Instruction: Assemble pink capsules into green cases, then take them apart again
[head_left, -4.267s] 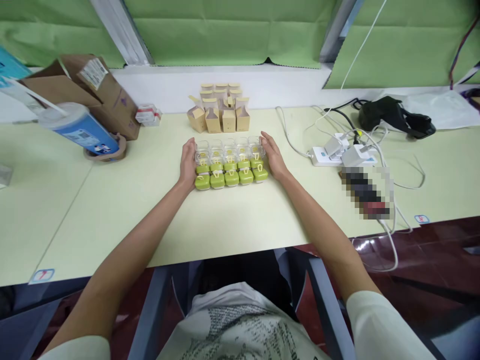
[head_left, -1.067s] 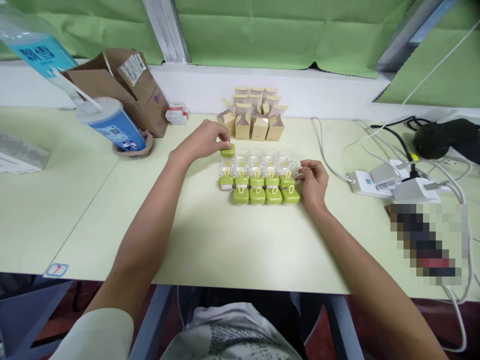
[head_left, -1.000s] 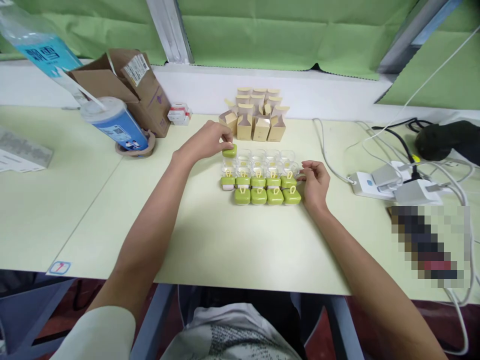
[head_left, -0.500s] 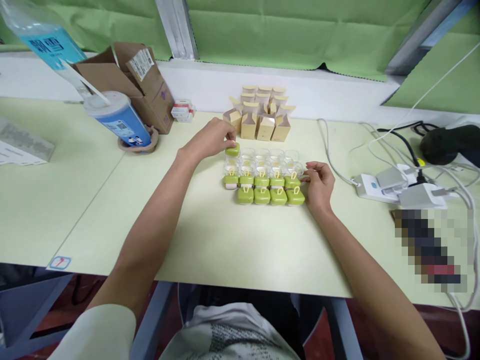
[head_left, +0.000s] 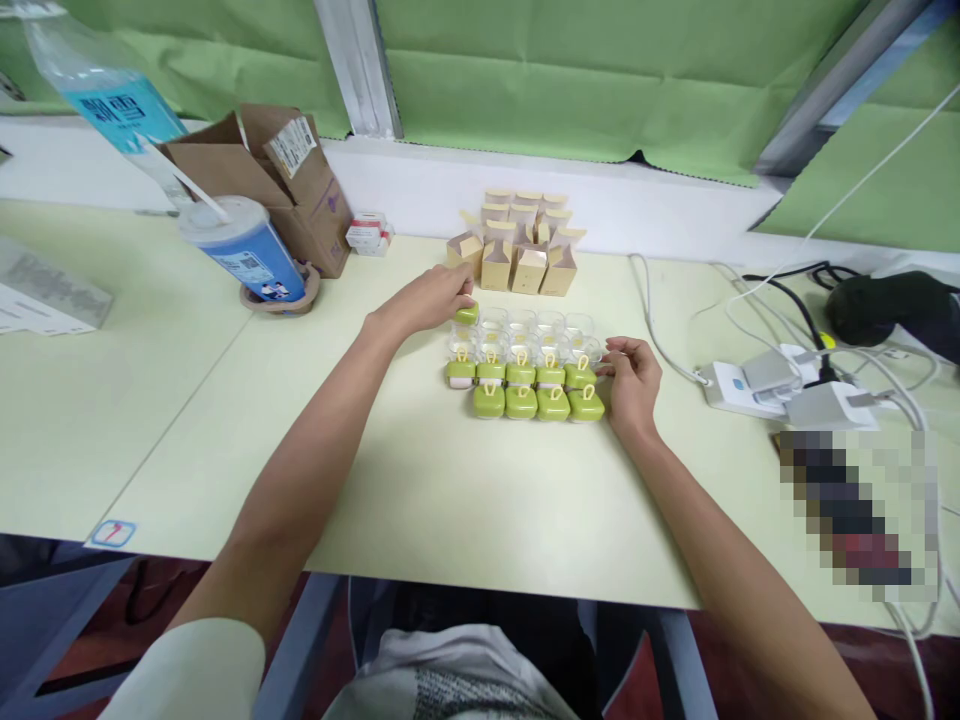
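My left hand [head_left: 442, 295] is closed in a pinch on a small green case [head_left: 466, 315] at the far left corner of a grouped set. Beside that case are two rows of clear plastic covers [head_left: 551, 320]. Nearer to me stand two rows of glossy green cases with yellow loops, such as the green looped case [head_left: 489, 402]; pale lower parts show on some in the back row. My right hand [head_left: 632, 385] rests at the right end of the set. Its fingers are loosely bent and apart, with the tips against or close to the end clear cover.
Several opened yellow paper boxes [head_left: 531, 268] stand behind the set. To the left are a brown carton [head_left: 315, 215], a blue cup [head_left: 259, 260] and a tilted bottle [head_left: 124, 110]. A power strip [head_left: 739, 390] with cables lies to the right.
The view has shifted slightly, so the table items sit a little lower in the picture. Both hands keep their places at the set, the left still on the green case.
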